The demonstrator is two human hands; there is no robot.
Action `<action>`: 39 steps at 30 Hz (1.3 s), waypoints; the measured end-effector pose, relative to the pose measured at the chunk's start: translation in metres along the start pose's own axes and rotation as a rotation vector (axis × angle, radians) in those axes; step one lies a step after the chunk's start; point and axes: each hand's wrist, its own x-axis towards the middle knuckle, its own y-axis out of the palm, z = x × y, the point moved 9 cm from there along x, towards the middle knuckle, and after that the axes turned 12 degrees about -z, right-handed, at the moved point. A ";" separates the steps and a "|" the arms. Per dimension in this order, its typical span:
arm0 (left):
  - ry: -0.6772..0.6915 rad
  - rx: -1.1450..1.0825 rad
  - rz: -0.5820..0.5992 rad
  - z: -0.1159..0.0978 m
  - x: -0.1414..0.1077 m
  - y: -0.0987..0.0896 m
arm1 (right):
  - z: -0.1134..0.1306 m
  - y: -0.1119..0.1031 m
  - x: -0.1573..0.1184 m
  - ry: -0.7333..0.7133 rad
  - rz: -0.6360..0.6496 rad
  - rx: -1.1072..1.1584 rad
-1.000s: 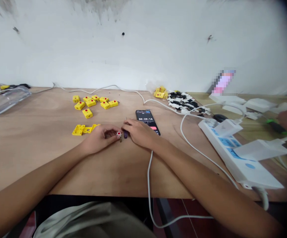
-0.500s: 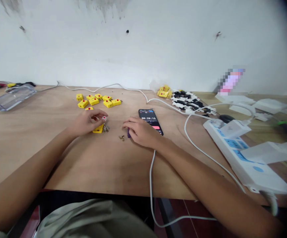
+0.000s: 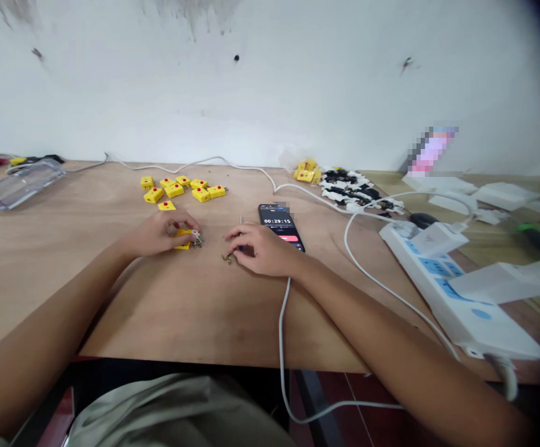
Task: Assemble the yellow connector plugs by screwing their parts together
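At the plywood table (image 3: 214,316), the person's left hand (image 3: 158,234) is curled, its fingertips (image 3: 186,227) pinched down on an open yellow plastic block (image 3: 182,246), with a small white-and-red fitting (image 3: 196,234) and a few brass screws (image 3: 197,244) right by them. The right hand (image 3: 263,249) is bunched around a small screwdriver (image 3: 240,222), only its thin shaft showing clearly, with 1 loose brass screw (image 3: 227,258) just beside the fingers. A smartphone (image 3: 279,225) showing a 00:29:15 timer lies just past that hand, and 9 yellow blocks (image 3: 181,191) sit farther along the table.
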 end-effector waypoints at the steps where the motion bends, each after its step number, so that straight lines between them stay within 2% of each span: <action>1: 0.000 -0.005 -0.010 0.001 0.000 -0.001 | -0.001 0.001 0.000 0.001 0.008 -0.003; 7: 0.012 0.022 -0.090 0.001 0.002 -0.004 | -0.001 0.004 -0.001 -0.014 0.025 -0.002; 12: -0.040 0.073 -0.139 -0.002 0.003 -0.001 | -0.002 0.006 -0.001 0.000 0.035 -0.023; 22: 0.025 0.060 -0.065 -0.006 0.004 0.013 | -0.006 0.010 -0.001 0.021 0.052 -0.048; 32: 0.006 0.096 -0.053 -0.006 0.002 0.000 | 0.002 0.011 0.000 -0.015 0.087 -0.132; 39: 0.235 0.112 0.036 -0.024 -0.001 -0.001 | 0.000 0.009 -0.001 0.002 0.067 -0.110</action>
